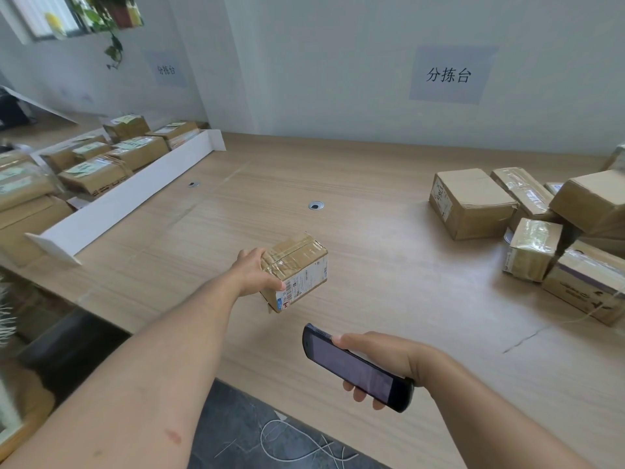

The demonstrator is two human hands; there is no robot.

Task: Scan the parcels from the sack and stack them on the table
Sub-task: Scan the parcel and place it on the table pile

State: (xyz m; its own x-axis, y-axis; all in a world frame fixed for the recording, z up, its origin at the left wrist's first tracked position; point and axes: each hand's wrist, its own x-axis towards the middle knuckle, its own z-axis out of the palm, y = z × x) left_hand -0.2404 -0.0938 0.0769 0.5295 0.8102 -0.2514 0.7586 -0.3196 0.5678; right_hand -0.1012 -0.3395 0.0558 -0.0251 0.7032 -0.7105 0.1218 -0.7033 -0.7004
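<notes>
My left hand (255, 272) grips a small taped cardboard parcel (297, 265) by its left end, above the middle of the wooden table (372, 265). The parcel's white barcode label faces toward me. My right hand (382, 360) holds a dark handheld scanner (355, 367), screen up, just below and to the right of the parcel, its front end toward the label. A loose pile of several cardboard parcels (473, 204) lies on the table at the right. The sack is not in view.
A white divider board (128, 198) runs along the table's left side, with several labelled boxes (98, 174) behind it. Two round cable holes (316, 206) sit in the tabletop. Dark floor with white cord (287, 434) shows below the table's front edge.
</notes>
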